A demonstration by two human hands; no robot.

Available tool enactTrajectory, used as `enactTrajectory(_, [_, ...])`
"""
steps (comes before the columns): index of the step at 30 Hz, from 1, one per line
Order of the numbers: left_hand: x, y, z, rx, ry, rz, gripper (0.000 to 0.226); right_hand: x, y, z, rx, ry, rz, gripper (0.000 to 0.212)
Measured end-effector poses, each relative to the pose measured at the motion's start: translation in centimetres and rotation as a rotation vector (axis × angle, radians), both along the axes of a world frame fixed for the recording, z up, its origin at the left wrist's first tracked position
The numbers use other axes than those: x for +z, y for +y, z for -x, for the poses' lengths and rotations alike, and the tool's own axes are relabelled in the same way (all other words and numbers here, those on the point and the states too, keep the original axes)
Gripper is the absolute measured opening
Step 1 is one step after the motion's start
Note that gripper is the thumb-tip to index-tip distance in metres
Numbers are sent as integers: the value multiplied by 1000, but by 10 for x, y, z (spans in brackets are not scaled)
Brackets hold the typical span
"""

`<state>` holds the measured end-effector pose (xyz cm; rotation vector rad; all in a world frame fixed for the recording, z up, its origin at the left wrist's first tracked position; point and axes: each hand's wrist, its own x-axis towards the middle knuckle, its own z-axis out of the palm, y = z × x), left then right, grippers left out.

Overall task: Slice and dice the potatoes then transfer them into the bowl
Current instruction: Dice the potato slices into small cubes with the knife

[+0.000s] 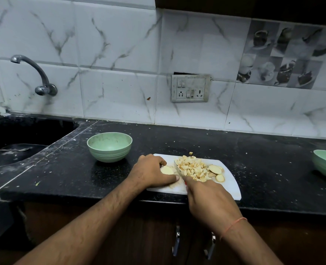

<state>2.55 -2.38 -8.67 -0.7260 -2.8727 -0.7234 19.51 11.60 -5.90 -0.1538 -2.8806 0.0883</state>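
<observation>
A white cutting board (pixel 232 185) lies on the black counter near its front edge. A heap of diced potato (pixel 191 168) covers the board's middle, with a few round potato slices (pixel 215 170) at its right side. My left hand (pixel 151 172) presses down on a pale peeled potato piece (pixel 167 170) at the board's left end. My right hand (pixel 209 197) grips a knife (pixel 178 171) whose blade stands against that piece; the handle is hidden in my fist. An empty green bowl (pixel 109 147) stands left of the board.
A second green bowl (pixel 325 165) sits at the far right, cut off by the frame. A dark sink (pixel 14 142) with a spoon lies at the left under a wall tap (pixel 37 75). The wall behind carries a socket panel (pixel 190 88). Cabinet handles (pixel 177 240) hang below the counter.
</observation>
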Motion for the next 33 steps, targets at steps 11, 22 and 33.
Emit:
enactTrajectory(11, [12,-14,8,-219,-95,-36,42,5,1,-12,-1,64,70,47])
enactTrajectory(22, [-10,-47,6,-176,21,-248,30,-2,-8,-8,27,3,37,49])
enactTrajectory(33, [-17,-43,8,-169,30,-292,44,6,-6,-17,22,37,67,47])
